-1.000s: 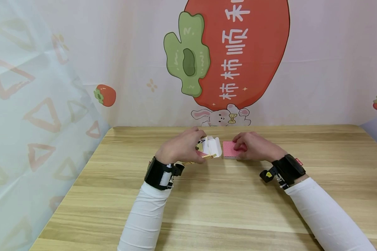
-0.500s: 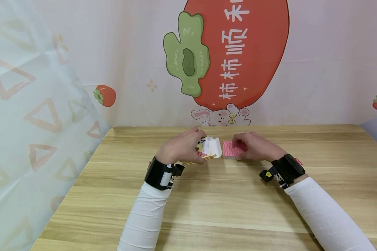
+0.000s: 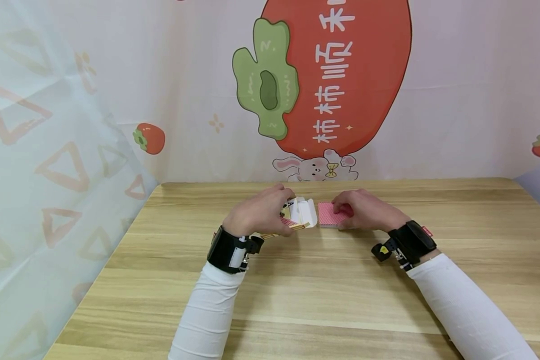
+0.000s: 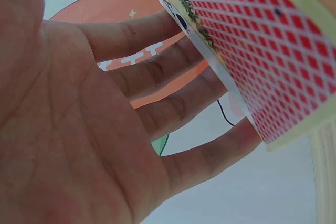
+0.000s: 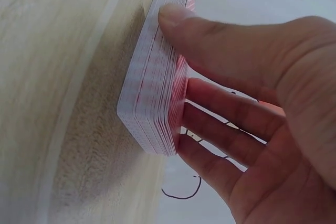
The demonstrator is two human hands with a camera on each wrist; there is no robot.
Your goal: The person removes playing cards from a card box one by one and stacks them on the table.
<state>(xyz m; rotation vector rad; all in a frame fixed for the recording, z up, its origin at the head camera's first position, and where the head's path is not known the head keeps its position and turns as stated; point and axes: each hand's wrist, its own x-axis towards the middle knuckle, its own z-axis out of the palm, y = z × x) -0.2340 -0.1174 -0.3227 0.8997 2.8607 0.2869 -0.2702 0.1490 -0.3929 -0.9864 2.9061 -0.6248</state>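
Observation:
My left hand [image 3: 258,212] grips a playing-card box [image 3: 307,214] from above, above the middle of the table's far side. White flaps at the box's open end point right, towards the cards. The left wrist view shows the red-and-white lattice pattern on the box [image 4: 262,51], with fingers against its far edge. My right hand [image 3: 370,211] holds a deck of cards [image 3: 327,216] with red patterned backs, a small gap to the right of the box. Seen from the right wrist, the thumb presses the long side of the squared deck [image 5: 149,85] and fingertips touch its back.
The wooden table [image 3: 324,295] stretches out in front of both arms. Behind its far edge hangs a pale cloth backdrop [image 3: 468,100] printed with a big red fruit and a rabbit. Each wrist wears a black strap with a small camera.
Both hands, the box and the deck stay almost where they were. Only a very slight shift of the head view shows.

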